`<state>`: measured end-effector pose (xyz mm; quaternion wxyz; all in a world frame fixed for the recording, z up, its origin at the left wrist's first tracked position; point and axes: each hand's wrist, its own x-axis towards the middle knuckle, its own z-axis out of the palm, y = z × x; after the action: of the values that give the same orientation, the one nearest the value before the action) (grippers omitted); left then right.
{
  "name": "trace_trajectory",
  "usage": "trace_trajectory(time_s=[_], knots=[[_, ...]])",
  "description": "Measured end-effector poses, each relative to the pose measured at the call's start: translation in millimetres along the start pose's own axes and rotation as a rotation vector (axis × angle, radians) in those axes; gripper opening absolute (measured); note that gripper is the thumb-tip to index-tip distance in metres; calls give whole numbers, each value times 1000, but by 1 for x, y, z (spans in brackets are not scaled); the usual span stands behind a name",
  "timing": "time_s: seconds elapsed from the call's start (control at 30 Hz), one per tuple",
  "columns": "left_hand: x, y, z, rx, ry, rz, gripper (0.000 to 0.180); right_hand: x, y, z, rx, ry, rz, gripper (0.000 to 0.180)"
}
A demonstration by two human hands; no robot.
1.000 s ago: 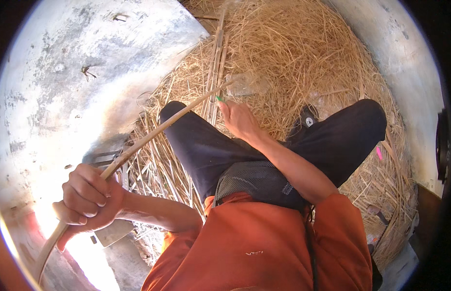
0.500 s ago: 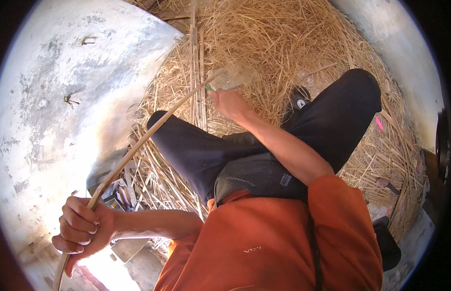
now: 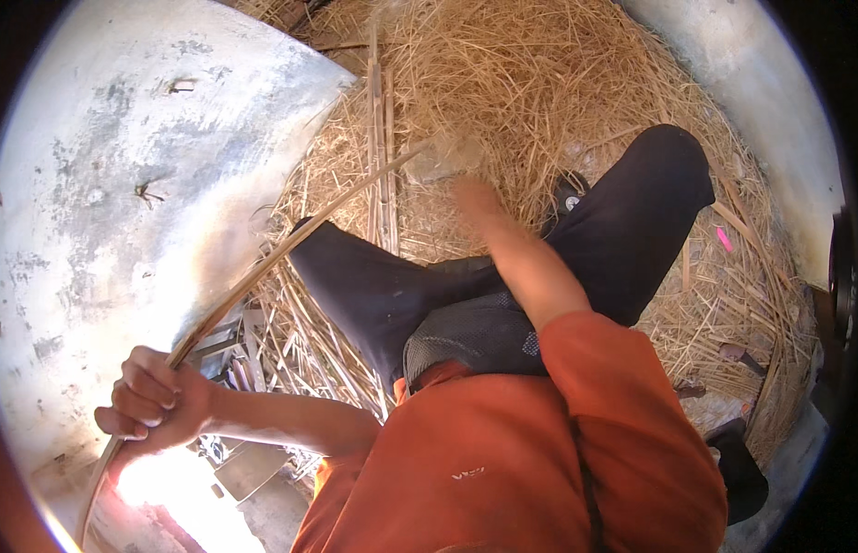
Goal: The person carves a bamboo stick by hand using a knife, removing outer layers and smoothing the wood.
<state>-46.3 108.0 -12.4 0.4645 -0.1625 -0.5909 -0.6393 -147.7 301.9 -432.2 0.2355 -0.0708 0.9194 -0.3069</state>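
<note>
My left hand (image 3: 147,396), at the lower left, is closed around a long, thin bamboo or cane strip (image 3: 290,241). From that fist the strip slants up and away across my left knee, and its far tip lies over the straw; its near end bends down to the lower left. My right hand (image 3: 477,198) is in front of my lap, to the right of the strip's far tip and apart from it. Motion smears its fingers, so whether it holds anything does not show.
Dry straw (image 3: 512,74) covers the ground ahead. Long split canes (image 3: 381,138) lie beyond my left knee. A pale wall (image 3: 106,184) stands at the left. On the right are a pink scrap (image 3: 723,239) and a hammer-like tool (image 3: 742,358).
My right hand has moved right, away from the strip, and is now blurred. The small green thing by its fingers no longer shows. My left hand keeps its grip on the strip.
</note>
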Motion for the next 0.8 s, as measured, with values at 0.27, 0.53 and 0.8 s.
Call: trace_trajectory(time_s=[0.27,0.53,0.8], knots=[[-8,-5,-8,75,84,16,57,32,-2,11,240,-50,209,57],[33,-5,-23,-369,-203,-148,66,4,-15,-45,282,25,258,64],[48,-61,22,-45,153,-89,66,-49,-92,-176,263,-44,95,63]])
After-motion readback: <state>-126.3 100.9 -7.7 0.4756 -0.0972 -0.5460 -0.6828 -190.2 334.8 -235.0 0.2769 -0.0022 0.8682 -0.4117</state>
